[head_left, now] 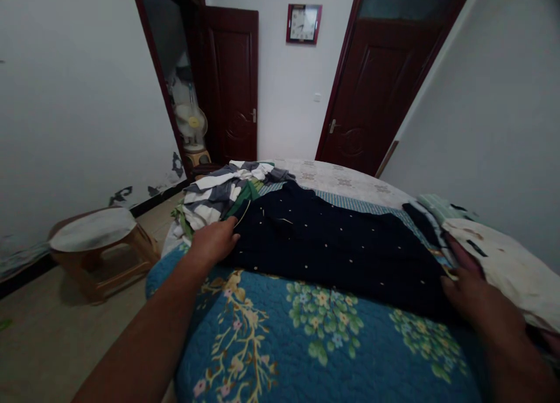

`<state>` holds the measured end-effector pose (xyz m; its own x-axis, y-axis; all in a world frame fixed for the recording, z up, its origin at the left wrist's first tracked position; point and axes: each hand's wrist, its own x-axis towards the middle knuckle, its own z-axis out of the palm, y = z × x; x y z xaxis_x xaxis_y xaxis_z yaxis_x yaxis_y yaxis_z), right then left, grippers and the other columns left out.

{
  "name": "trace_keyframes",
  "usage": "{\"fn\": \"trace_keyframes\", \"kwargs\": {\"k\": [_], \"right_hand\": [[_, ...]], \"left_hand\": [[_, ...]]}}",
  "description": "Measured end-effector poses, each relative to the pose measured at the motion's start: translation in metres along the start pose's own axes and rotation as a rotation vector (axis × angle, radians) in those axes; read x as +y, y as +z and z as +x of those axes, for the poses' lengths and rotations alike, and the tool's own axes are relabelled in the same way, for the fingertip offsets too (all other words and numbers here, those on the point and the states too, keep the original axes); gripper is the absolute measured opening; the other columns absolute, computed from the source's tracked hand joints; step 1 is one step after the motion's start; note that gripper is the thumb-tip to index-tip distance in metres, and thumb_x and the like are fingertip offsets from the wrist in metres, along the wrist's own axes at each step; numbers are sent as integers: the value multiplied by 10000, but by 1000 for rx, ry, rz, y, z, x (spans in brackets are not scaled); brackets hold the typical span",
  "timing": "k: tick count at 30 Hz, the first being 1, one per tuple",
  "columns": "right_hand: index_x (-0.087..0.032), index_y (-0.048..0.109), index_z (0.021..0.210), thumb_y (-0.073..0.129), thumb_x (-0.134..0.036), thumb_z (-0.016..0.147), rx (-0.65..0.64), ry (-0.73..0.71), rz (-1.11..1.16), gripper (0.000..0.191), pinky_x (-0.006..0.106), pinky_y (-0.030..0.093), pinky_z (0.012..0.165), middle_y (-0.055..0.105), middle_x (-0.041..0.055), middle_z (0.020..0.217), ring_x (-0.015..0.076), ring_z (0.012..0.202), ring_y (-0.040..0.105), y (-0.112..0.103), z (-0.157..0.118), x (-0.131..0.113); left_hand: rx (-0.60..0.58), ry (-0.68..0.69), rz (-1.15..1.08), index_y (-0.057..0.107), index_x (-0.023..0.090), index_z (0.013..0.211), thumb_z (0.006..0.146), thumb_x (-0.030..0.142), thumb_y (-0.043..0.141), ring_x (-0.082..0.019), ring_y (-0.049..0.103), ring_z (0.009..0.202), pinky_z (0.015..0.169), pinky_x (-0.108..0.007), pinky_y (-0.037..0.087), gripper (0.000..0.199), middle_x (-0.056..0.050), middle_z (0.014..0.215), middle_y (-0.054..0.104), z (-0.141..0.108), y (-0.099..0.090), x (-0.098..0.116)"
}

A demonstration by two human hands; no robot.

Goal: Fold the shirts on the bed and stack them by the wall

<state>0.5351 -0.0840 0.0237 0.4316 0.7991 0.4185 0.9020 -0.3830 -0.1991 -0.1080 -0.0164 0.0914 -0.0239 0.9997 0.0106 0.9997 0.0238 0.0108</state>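
Observation:
A dark navy garment (332, 245) with small white dots lies stretched sideways across a blue flowered quilt (280, 339). Its exact kind does not show. Thin pale yellow trim appears near its left end. My left hand (217, 239) is closed on that left end, thumb and fingers pinching the cloth. At the opposite end my right hand (476, 301) grips the garment's lower right corner, its fingers partly hidden and dim. The cloth between my hands is fairly flat, with some folds along the far edge.
Heaped clothes (210, 199), striped grey and white with green, lie beyond my left hand. More clothes (503, 257), cream and dark, are piled at right. A patterned cover (345, 178) spans the far side. A stool (98, 239) stands on the left floor; a fan (192, 122) is in the doorway.

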Motion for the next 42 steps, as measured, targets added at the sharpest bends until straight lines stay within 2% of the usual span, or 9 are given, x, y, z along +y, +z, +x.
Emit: {"fn": "trace_keyframes", "kwargs": {"k": [3,9,14,18,23,29,31,36,42], "right_hand": [[-217,827,1118,496,-505,929,-47,-161,63,477,523,566,880,764,264,1245,373,993,776,-23,0,-56],[-254,811,1130,529,-512,976,-234,-418,526,412,413,565,952,815,96,1123,285,1038,761,-42,-9,-203],[-228,784,1219,576,-415,993,-340,-534,758,360,393,569,951,795,97,1179,243,993,761,-13,-18,-309],[-219,740,1317,658,-328,972,-342,-626,827,371,392,546,1032,747,117,1333,249,1118,741,26,-36,-368],[-224,751,1134,654,-207,942,-424,-724,611,215,345,510,975,762,87,1149,238,1077,712,52,-65,-383],[-237,685,1027,644,-181,871,-470,-784,415,171,294,429,793,730,37,1049,203,937,667,41,-69,-369],[-235,690,1067,658,-268,919,-483,-756,424,155,298,425,784,744,36,1022,208,922,676,37,-68,-369],[-221,668,1392,564,-478,1060,-440,-658,538,433,342,481,866,794,69,1062,247,976,723,35,-70,-373],[-216,672,1397,661,-374,999,-265,-665,759,428,435,499,1054,766,116,1242,298,1177,672,46,-70,-381]], "left_hand": [[28,65,-46,659,213,1397,1000,393,597,-400,732,1221,925,-458,581,440,-202,1319,767,27,-12,20],[36,16,-159,713,173,1286,958,381,692,-393,720,1257,992,-447,572,389,-222,1326,761,63,11,51],[70,-7,-282,613,160,1469,976,298,688,-352,685,1341,1079,-424,534,518,-213,1403,734,66,40,49],[69,4,-362,575,156,1537,981,254,675,-313,658,1391,1127,-379,504,573,-183,1489,695,69,46,40],[87,26,-428,642,133,1476,943,173,675,-302,663,1379,1143,-353,483,535,-178,1460,716,75,50,35],[108,53,-494,759,176,1260,884,103,646,-280,723,1228,1044,-333,521,400,-133,1281,798,78,52,33],[115,111,-571,773,193,1199,849,71,617,-244,739,1135,975,-302,535,402,-89,1192,817,77,50,33],[-28,273,-928,788,169,1059,809,149,563,-194,696,761,713,-282,541,337,-17,895,787,76,44,29],[33,467,-826,836,216,1067,812,199,593,-250,702,1045,1043,-383,545,352,-45,1069,787,72,32,30]]}}
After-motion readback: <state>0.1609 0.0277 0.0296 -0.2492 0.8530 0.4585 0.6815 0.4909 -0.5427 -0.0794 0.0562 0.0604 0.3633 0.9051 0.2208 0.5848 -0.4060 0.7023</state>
